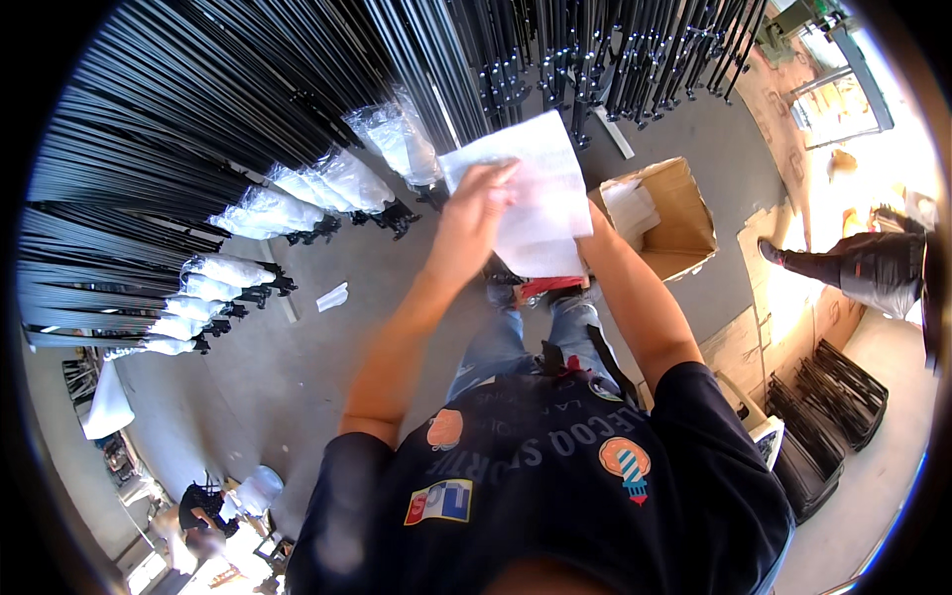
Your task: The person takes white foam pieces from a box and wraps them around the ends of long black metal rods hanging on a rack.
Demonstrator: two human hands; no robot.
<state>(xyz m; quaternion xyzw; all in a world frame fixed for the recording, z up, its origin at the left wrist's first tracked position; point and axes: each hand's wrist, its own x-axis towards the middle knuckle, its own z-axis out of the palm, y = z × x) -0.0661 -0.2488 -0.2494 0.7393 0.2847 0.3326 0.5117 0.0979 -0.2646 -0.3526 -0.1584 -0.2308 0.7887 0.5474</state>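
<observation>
A thin white rectangular sheet (pixel 543 198), perhaps foam packing, is held up in front of me at the middle of the view. My left hand (pixel 476 220) lies over its left part, index finger stretched across the surface and thumb a little apart from it; the hand is slightly blurred. At the sheet's lower right edge is my right hand (pixel 592 236), gripping from behind, its fingers mostly hidden by the sheet. Just right of it stands an open cardboard box (pixel 684 213) with more white sheets (pixel 631 208) inside.
Long rows of black metal tubes (pixel 248 89) fill the far and left side, several ends wrapped in clear plastic (pixel 342 181). A white scrap (pixel 332 297) lies on the grey floor. Black frames (pixel 808 436) stack at the right. Another person's leg (pixel 828 268) shows there; a person (pixel 198 511) is at lower left.
</observation>
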